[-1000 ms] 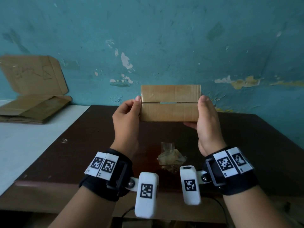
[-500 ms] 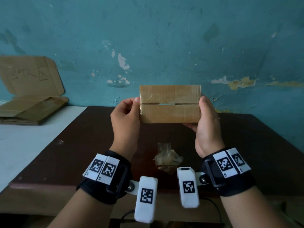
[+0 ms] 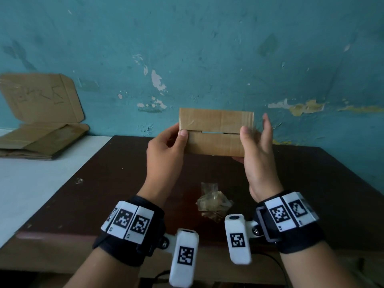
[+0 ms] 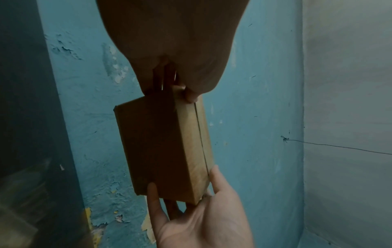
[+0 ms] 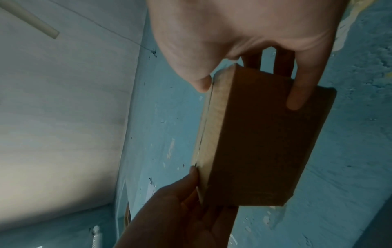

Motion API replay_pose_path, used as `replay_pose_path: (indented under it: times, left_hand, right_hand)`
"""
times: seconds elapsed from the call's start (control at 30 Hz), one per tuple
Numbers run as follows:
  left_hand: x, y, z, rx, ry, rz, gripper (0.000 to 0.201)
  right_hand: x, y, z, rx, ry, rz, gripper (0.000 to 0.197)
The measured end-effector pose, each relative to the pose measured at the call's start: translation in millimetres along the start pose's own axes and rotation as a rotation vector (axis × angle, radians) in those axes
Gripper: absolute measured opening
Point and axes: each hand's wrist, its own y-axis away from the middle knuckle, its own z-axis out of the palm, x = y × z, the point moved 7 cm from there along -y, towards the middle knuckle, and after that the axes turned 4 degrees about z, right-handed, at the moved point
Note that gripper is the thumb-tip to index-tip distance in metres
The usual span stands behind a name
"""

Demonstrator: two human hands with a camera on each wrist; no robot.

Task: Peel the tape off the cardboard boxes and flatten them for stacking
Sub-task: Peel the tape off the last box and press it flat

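Note:
I hold a small brown cardboard box (image 3: pixel 214 144) in the air over the dark table, its taped face toward me. Glossy clear tape covers that face, and the seam (image 3: pixel 216 133) between the two flaps gapes a little in the middle. My left hand (image 3: pixel 166 150) grips the box's left end, thumb on the seam. My right hand (image 3: pixel 257 154) grips the right end, thumb on the front near the seam and fingers behind. The left wrist view shows the box (image 4: pixel 165 147) end-on between both hands. In the right wrist view the box (image 5: pixel 254 142) has a right finger along its shaded side.
A crumpled wad of peeled tape (image 3: pixel 214 202) lies on the dark brown table (image 3: pixel 104 183) below the box. Flattened cardboard pieces (image 3: pixel 41 138) are stacked on the white surface (image 3: pixel 41 183) at the left, one leaning on the blue wall.
My right thumb has slid from the box's right edge onto its front face by the seam. My left thumb now sits on the seam's left end. The box stays aloft.

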Motion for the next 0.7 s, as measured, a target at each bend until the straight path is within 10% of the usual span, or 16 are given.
replay_pose_path:
  times: [0.2,0.47,0.7]
  left_hand:
    - [4,-6,-16,0.052,-0.061,0.003,0.022]
    - [-1,-9,-22,0.059,-0.08,-0.043,0.025]
    - [0,-10,-10,-0.152,-0.147,0.0,0.126]
  right_hand:
    - [1,-4,-2,-0.005,-0.025,-0.013,0.016]
    - [1,1,-3,0.03,-0.066,-0.002,0.006]
    - [2,5,6,-0.03,0.016,-0.029,0.011]
